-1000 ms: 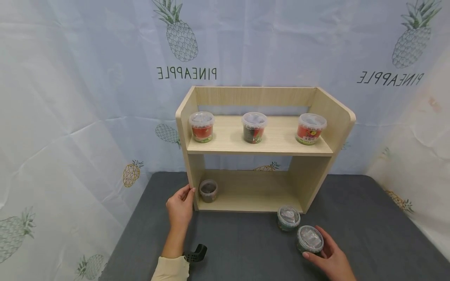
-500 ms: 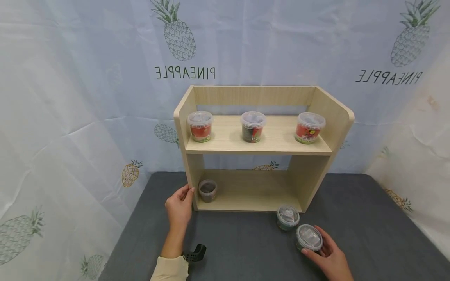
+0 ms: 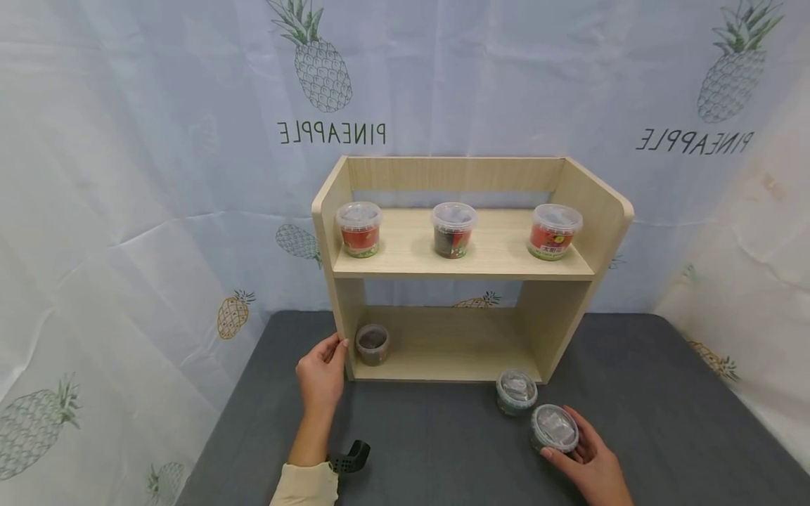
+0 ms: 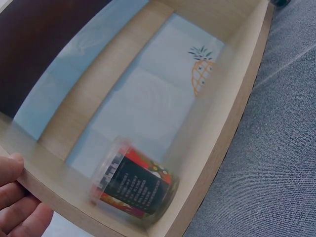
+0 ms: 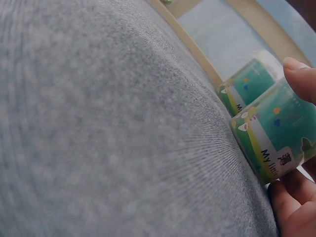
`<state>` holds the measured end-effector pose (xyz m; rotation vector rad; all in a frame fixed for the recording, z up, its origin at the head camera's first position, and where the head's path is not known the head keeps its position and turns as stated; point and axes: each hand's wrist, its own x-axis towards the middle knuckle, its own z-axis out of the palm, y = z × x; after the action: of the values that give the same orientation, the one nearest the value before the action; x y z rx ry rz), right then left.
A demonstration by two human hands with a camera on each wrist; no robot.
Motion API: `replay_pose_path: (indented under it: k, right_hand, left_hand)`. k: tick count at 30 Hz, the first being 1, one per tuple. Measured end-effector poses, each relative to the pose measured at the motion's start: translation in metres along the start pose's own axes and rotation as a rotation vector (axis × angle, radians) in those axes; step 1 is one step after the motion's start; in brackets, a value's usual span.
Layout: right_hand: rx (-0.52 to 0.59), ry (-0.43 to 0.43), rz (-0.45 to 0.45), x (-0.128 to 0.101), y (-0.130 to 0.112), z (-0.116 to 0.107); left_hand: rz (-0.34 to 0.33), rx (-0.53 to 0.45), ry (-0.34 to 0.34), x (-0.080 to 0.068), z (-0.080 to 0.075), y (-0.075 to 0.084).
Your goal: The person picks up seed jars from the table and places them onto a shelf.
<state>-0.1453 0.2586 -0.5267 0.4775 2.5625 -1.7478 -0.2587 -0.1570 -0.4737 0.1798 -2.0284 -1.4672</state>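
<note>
My left hand [image 3: 321, 374] pinches the front edge of the left side panel of a wooden shelf [image 3: 482, 276]. In the left wrist view, the thumb and fingers lie on either side of that edge. Just inside, a lidded plastic cup with a red and black label [image 4: 136, 185] stands in the lower compartment's left corner. My right hand [image 3: 591, 460] holds a lidded cup with a green label [image 5: 276, 131] between thumb and fingers, on or very near the table. A second green cup [image 3: 516, 392] stands close beside it, before the shelf's right front corner.
On the upper shelf board stand three lidded cups: a red one at the left [image 3: 360, 230], a dark and red one in the middle [image 3: 453, 230] and a red one at the right [image 3: 553, 232]. A dark grey cloth [image 3: 430, 450] covers the table. Pineapple-print curtain [image 3: 158, 140] hangs behind and beside.
</note>
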Motion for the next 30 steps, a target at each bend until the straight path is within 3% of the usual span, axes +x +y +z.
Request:
replay_pose_path:
  k: [21,30]
  right_hand:
    - [-0.010,0.000,-0.026,-0.0020,-0.0030,0.0000]
    - [0.019,0.055,-0.103,-0.0046,-0.0029,0.0040]
  left_hand:
    - [-0.019,0.009,-0.015,-0.0005,-0.0003,0.0000]
    - [-0.014,0.017,-0.022,0.0004,-0.0013,0.0006]
